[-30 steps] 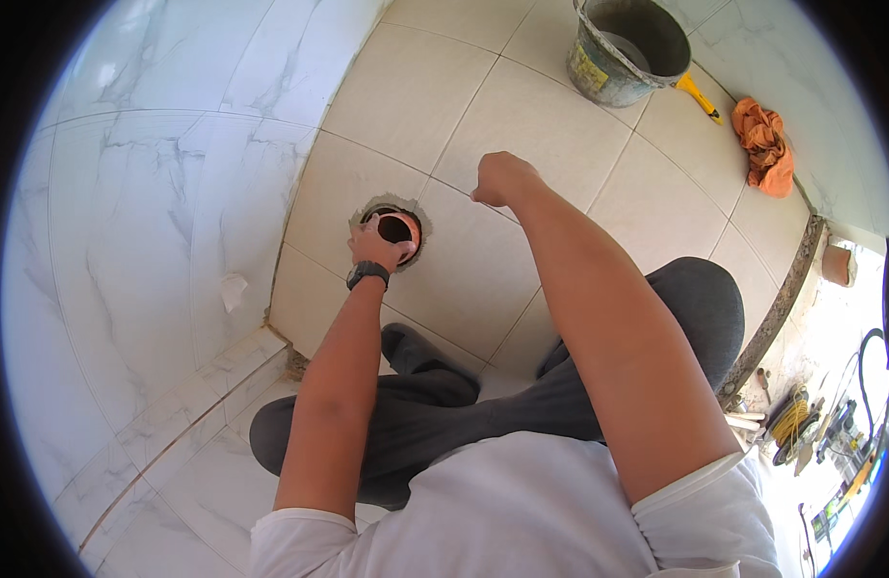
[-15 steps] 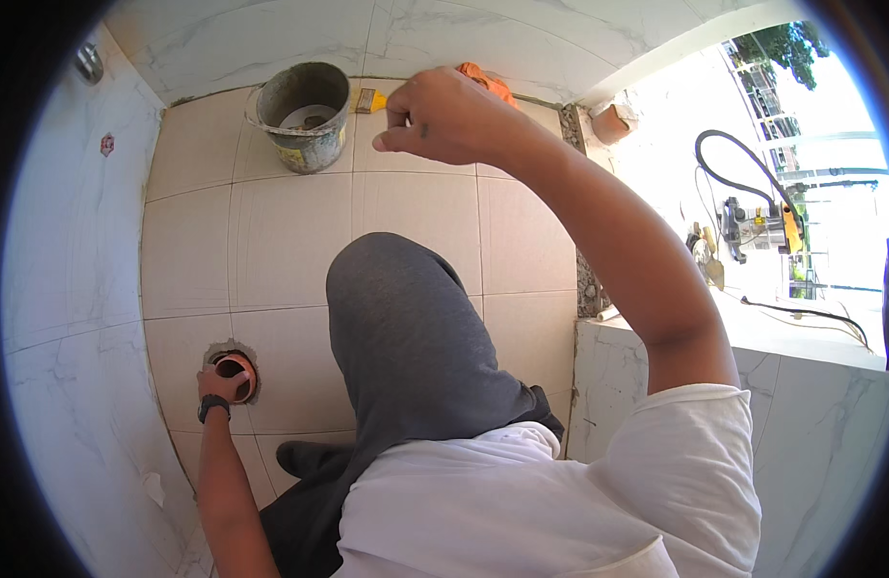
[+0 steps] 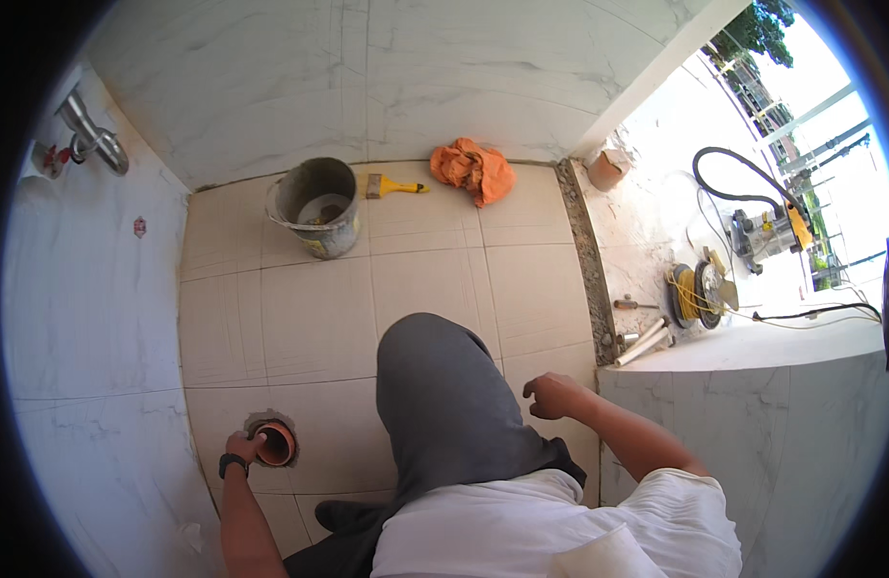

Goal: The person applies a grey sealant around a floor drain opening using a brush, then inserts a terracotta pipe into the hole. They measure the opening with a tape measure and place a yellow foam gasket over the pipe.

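Pipe [image 3: 280, 445] sits in a rough hole [image 3: 287, 421] in the tiled floor [image 3: 319, 328], gripped by the fingers of the left hand [image 3: 244, 446]; the right hand [image 3: 552, 396] hangs near the knee [image 3: 427, 352], fingers loosely bent, partly open.

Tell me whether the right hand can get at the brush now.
Probably, with a forward lean: the right hand looks empty, and nothing seems to block its way past the knee to the brush, uncovered between bucket and rag.

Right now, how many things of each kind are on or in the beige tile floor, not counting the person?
Bucket: 1
Paintbrush: 1
Orange cloth: 1
Orange pipe: 1
Total: 4
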The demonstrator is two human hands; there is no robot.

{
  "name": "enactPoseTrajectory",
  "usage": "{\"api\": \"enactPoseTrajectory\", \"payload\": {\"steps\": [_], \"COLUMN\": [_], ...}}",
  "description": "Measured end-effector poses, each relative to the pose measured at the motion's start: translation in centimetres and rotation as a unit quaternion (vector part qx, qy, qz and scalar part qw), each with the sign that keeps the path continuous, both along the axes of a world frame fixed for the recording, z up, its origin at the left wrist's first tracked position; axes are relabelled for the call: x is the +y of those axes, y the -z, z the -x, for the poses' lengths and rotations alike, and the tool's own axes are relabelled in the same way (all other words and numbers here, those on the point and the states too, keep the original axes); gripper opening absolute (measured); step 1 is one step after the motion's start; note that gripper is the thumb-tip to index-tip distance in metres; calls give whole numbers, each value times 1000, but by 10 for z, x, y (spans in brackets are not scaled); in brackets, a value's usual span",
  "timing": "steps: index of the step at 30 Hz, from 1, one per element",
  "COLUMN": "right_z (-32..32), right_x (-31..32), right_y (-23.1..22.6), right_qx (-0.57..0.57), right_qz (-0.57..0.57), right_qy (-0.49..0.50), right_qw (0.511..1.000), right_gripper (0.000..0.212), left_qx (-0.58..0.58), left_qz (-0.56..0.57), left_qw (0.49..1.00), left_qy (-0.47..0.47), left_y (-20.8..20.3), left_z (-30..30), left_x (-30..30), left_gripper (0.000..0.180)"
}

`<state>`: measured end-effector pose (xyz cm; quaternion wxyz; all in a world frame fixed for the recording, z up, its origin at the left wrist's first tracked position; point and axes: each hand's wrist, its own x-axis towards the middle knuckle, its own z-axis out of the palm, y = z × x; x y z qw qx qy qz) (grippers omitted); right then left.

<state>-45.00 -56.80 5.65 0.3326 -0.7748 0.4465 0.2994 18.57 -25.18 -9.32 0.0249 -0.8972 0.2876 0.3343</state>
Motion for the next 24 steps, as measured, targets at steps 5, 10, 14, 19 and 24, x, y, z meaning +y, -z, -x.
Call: {"api": "enactPoseTrajectory", "payload": {"steps": [5,10,14,19,24], "right_z": [-84,-258,-393,-546,-652], "right_x": [-100,-156,-163,-177,-188], "right_y": [-45,-150,-300,-516,-586], "right_qx": [33,-387,-677,-777,-321], "right_qz": [33,277,308,396,319], "right_qy": [-85,-4,-69,-136,-332], "right_qw": [995,880,664,470,828], "right_gripper": [54,20,27,27,50], "left_qx": [33,71,-85,-369,-768], "left_qz": [14,-27,223,462,362], "left_qw": [999,997,965,798,522], "left_qy": [-40,18,108,113,83], "left_y": [-35,-88,-169,-358,-544], "left_z": [6,-28,-39,-52,-78], "left_x": [-35,-77,-76,-70,-18], "left_gripper": [93,78,67,46,49]}}
